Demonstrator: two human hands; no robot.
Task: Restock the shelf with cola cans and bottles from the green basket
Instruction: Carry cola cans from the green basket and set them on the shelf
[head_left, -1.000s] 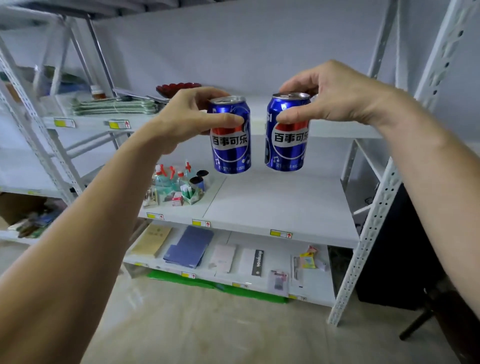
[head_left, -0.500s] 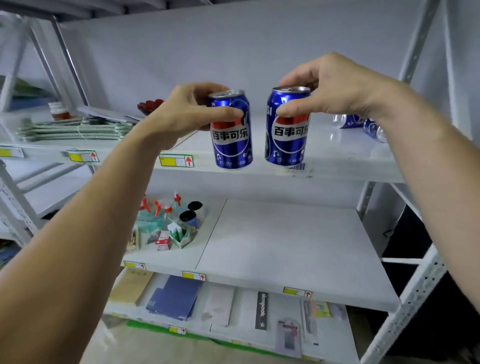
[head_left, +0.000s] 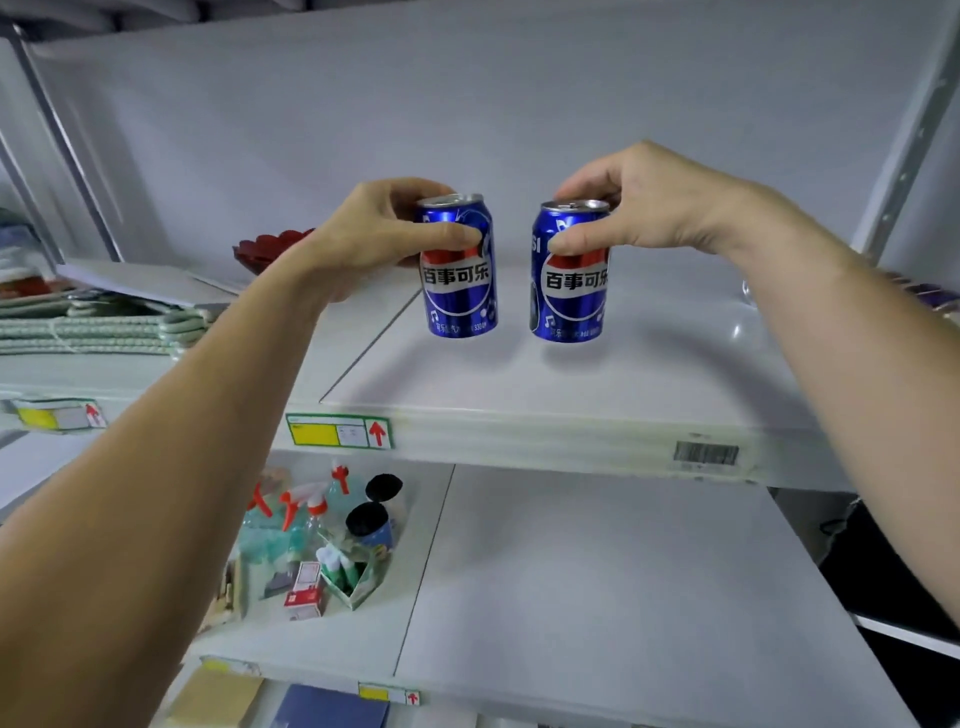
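1. Left hand (head_left: 384, 234): reaching in over the upper shelf (head_left: 519, 395), fingers and thumb curling round the top part of the left can (head_left: 458, 267).
2. Left can: blue cola can with red and white band and Chinese lettering, standing upright in the left hand's grip, base at or just above the shelf board; contact with the board cannot be told.
3. Right can (head_left: 571, 273): same blue design, sitting upright just beside the left can, a narrow gap showing between them; base low over the same board, a faint shadow lying under it.
4. Right hand (head_left: 644, 202): coming in from the right, thumb and fingers pinching the right can around its rim and shoulder.
5. Folded green-white cloths (head_left: 98, 327): lying stacked at the far left of the upper shelf.
6. Red dish (head_left: 267, 247): sitting behind the left wrist, partly hidden.
7. Price label (head_left: 338, 431): yellow with a red arrow, sticking to the front edge of the upper shelf.
8. Barcode sticker (head_left: 705, 453): sitting on the same edge, further right.
9. Spray bottles (head_left: 306, 512): clustering with small boxes on the left of the lower shelf (head_left: 597, 582).
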